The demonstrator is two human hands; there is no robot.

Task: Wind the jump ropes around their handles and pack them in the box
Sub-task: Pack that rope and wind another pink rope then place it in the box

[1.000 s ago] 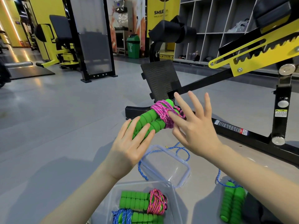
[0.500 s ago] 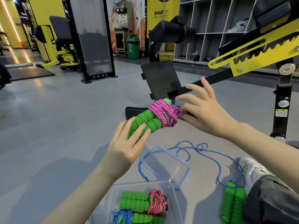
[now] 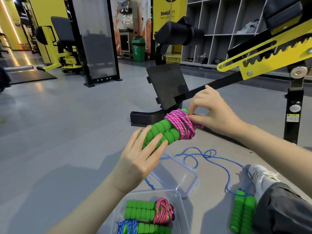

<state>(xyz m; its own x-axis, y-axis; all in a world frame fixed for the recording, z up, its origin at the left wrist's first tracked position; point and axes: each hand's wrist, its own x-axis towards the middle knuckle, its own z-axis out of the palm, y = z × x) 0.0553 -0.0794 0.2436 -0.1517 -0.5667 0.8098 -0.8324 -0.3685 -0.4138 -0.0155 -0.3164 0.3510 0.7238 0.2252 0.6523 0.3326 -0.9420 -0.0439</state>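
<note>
In mid-air I hold a pair of green foam handles (image 3: 164,130) with pink rope (image 3: 181,125) wound round their far end. My left hand (image 3: 141,159) holds the near end of the handles, fingers laid along them. My right hand (image 3: 211,110) pinches the pink rope at the far end with thumb and fingertips. Below, a clear plastic box (image 3: 180,215) holds two wound ropes, one pink (image 3: 163,211) and one blue (image 3: 126,226). A loose blue rope (image 3: 217,159) trails across the floor to green handles (image 3: 242,211) at the lower right.
The box's clear lid (image 3: 179,176) lies on the grey floor beyond the box. A black and yellow gym bench frame (image 3: 253,65) stands close behind my hands. My shoe (image 3: 260,176) and trouser leg (image 3: 283,208) are at the lower right. Gym machines and shelves fill the background.
My right hand went from spread open in front of the bundle to its far end, where it now pinches the pink rope. The left hand and handles have stayed almost still.
</note>
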